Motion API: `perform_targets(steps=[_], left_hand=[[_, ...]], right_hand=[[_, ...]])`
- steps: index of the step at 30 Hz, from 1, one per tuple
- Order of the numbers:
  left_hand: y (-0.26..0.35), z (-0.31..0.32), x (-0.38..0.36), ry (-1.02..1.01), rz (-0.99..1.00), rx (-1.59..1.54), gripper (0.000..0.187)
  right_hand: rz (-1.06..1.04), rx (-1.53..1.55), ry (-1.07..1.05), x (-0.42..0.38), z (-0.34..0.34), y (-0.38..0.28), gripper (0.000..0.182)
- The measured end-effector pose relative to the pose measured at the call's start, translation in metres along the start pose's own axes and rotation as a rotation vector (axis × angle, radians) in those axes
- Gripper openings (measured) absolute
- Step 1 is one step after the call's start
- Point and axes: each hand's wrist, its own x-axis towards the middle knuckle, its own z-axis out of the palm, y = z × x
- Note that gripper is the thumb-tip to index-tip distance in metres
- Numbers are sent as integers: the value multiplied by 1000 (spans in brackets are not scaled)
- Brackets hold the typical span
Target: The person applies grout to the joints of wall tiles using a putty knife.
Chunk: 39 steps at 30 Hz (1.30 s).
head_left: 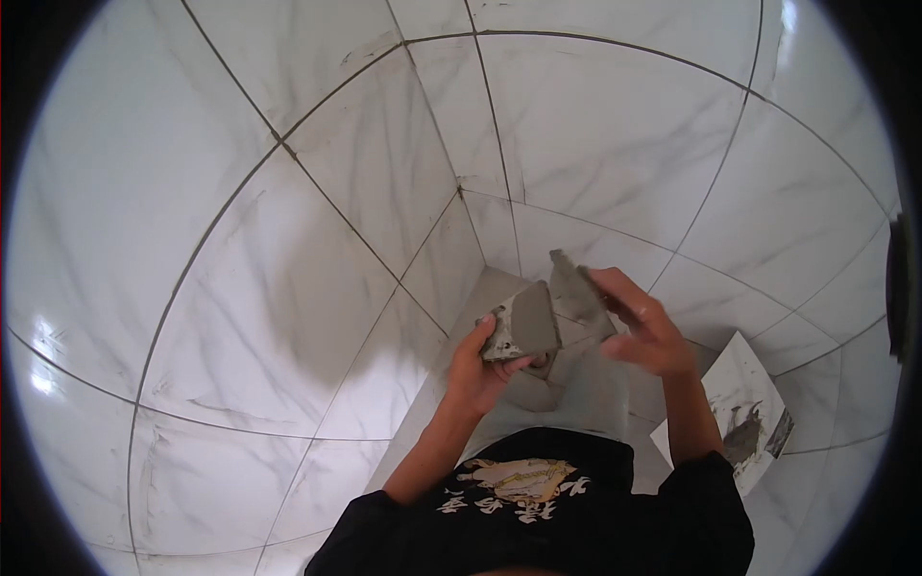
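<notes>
My left hand (473, 370) grips a small slab (531, 319) by its left and lower edges, thumb on top. Smooth grey mortar covers much of the slab's face, and a paler, speckled strip shows near the thumb. Just to the right, my right hand (645, 326) is closed around a flat, mortar-smeared trowel (576, 296), its narrow end pointing up and left. A small gap separates the trowel from the slab. How the fingers wrap the trowel is partly hidden and slightly blurred.
White marbled wall tiles (615, 125) with dark joints meet in a corner ahead. Low on the right lies a loose white tile (735, 384) bearing a heap of grey mortar (743, 437). Below my hands is a floor drain (540, 362). A dark object (901, 288) stands at the far right.
</notes>
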Motion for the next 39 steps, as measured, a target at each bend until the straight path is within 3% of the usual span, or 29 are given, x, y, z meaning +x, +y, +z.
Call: perform_targets(steps=[2,5,7,9,11,12,13,14,15,17,18,23,30,32,34,35,37,39], left_hand=[[3,11,0,-35,-51,-57,41],[4,16,-1,29,-84,-89,41],[5,16,-2,26,42,33,41],[13,13,-4,15,41,-21,41],[26,12,-4,10,30,-77,41],[33,12,-3,-30,95,-40,41],[36,13,0,-72,157,-15,41],[39,16,4,-64,130,-45,41],[44,21,11,-18,122,-6,41],[46,26,16,19,83,17,40],[47,29,20,-11,65,155,40],[32,58,38,-78,-42,399,38],[5,78,50,-82,-35,432,40],[5,65,58,-67,-5,328,40],[4,47,57,-68,9,237,38],[0,34,59,-69,-7,182,37],[-15,-13,64,-2,-107,60,36],[-38,-79,71,10,-147,-10,36]], right_hand=[[-70,-565,-142,6,-2,1,69],[-66,-615,-120,2,-8,14,65],[-51,-693,-117,-2,-17,23,64],[-26,-766,-115,-10,-32,37,63],[226,-1040,-168,-22,-50,54,62],[258,-1031,-167,-27,-50,57,62],[287,-879,-6,-32,-51,56,61],[315,-735,157,-38,-52,53,59],[348,-754,157,-39,-49,44,59],[39,-593,281,-37,-32,13,56],[59,-615,299,-38,-29,-3,56],[-32,-1077,9,-38,-30,-59,59],[60,-1439,-91,-44,-43,-74,58],[148,-1278,18,-61,-67,-47,51],[396,-608,235,-89,-89,-15,54],[377,-632,261,-106,-91,2,54],[104,592,643,-131,-88,27,63],[-46,593,659,-137,-96,5,62]])
